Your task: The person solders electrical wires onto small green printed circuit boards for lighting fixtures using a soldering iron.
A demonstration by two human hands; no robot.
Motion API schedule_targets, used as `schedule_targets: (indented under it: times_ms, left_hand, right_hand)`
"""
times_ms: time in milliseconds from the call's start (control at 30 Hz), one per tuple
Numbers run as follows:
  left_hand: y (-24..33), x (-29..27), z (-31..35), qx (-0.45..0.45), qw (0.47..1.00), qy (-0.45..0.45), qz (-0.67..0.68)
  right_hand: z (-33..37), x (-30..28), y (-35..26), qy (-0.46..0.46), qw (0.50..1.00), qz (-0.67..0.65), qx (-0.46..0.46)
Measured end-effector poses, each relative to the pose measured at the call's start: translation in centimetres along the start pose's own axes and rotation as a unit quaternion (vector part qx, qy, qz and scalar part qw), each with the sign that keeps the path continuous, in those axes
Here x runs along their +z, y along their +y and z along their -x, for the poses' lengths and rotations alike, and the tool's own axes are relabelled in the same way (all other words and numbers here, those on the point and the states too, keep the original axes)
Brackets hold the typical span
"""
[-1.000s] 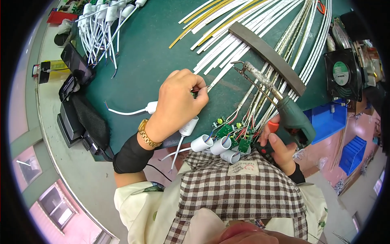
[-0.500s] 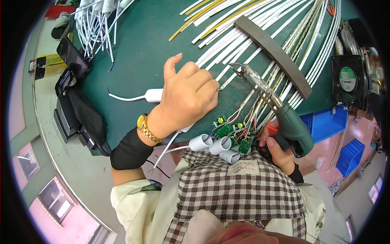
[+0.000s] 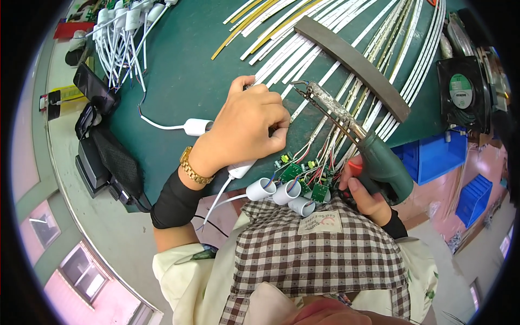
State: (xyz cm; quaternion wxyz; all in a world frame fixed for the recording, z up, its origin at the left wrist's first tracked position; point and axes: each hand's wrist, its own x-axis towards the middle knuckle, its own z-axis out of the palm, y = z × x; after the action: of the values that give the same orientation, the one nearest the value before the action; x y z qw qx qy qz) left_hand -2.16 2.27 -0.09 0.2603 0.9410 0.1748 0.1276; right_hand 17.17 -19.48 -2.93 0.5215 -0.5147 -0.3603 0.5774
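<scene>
– State?
– Right hand (image 3: pixel 367 196) wrapped round the solder gun (image 3: pixel 382 165), its tip (image 3: pixel 310 89) near my left hand (image 3: pixel 250 129). Left half-curled above the counter (image 3: pixel 189 81); can't tell if it holds anything.
– Boards (image 3: pixel 290 172)?
– Counter's near edge, beside the white cups (image 3: pixel 283 196).

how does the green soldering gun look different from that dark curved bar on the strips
The soldering gun is gripped in the right hand, while the bar lies across the white strips.
The soldering gun has a green body and a worn silvery barrel; the bar is plain dark grey.
The soldering gun narrows to a thin bent tip, whereas the bar is a broad, gently curved slab.
Both look longer than wide.
</scene>
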Motion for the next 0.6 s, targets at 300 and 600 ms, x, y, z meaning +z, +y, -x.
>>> schedule_targets:
  times_ms: [300,600]
  left_hand:
    - [1.2,0.7,-0.3,-0.088,0.995,0.04,0.01]
    - [1.1,1.1,0.4,-0.05,0.996,0.074,-0.012]
  right_hand:
    - [0.8,-0.3,0.9,-0.021,0.995,0.035,-0.092]
    - [0.7,0.2,-0.8,0.059,0.998,0.002,-0.024]
